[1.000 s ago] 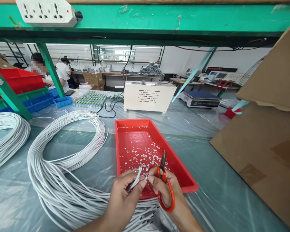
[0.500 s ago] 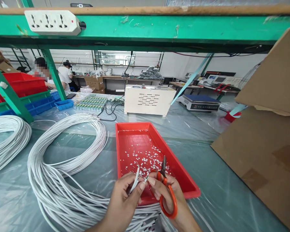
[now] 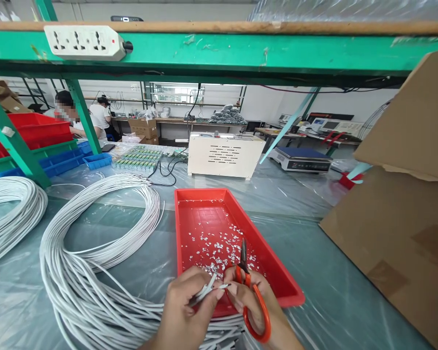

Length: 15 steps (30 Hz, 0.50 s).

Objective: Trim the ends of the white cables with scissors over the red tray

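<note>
Your left fingers (image 3: 207, 305) pinch a cable (image 3: 209, 287), right fingers (image 3: 244, 292) grip scissors (image 3: 247, 279); scraps (image 3: 217, 246) beyond suggest cutting done, this end likely unfinished.

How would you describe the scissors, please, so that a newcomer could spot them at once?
Find the long red tray in the middle. Over its near end, the right hand holds the scissors, blades pointing away. Their orange handles set them apart from the white cable in the left hand.

There are two coils (image 3: 53, 243) and one tray (image 3: 204, 214).
</note>
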{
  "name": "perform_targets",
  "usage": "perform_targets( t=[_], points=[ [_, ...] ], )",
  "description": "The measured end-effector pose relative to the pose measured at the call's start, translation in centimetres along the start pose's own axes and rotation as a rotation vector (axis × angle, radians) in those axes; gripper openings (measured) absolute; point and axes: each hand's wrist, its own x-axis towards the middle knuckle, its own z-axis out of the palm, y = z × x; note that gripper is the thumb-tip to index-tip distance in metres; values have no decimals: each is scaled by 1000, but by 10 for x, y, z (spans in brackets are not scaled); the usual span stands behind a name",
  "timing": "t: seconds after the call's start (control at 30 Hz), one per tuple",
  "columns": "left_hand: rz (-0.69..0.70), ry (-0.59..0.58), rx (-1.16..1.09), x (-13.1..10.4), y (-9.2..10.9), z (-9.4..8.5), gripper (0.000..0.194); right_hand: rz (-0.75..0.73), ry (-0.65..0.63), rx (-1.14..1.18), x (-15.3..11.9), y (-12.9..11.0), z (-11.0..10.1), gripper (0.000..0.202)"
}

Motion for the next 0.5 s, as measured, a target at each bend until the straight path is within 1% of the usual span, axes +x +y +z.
perform_targets(
  t=[0.1, 0.23, 0.3, 0.4, 0.5],
  points=[
    [41, 34, 40, -2, -1, 0, 18, -1, 2, 26, -1, -1, 3, 25],
    [-15, -8, 38, -2, -1, 2, 28, 1, 36, 10, -1, -1, 5, 26],
    [-31, -20, 13, -2, -2, 3, 29, 13, 53, 4, 0, 0, 4, 27],
    [-45, 16, 0, -2, -4, 6, 27, 3, 72, -7, 0, 1, 4, 25],
    [-81, 69, -10, -1, -7, 9, 25, -88, 136, -71, -1, 3, 8, 23]
  ],
)
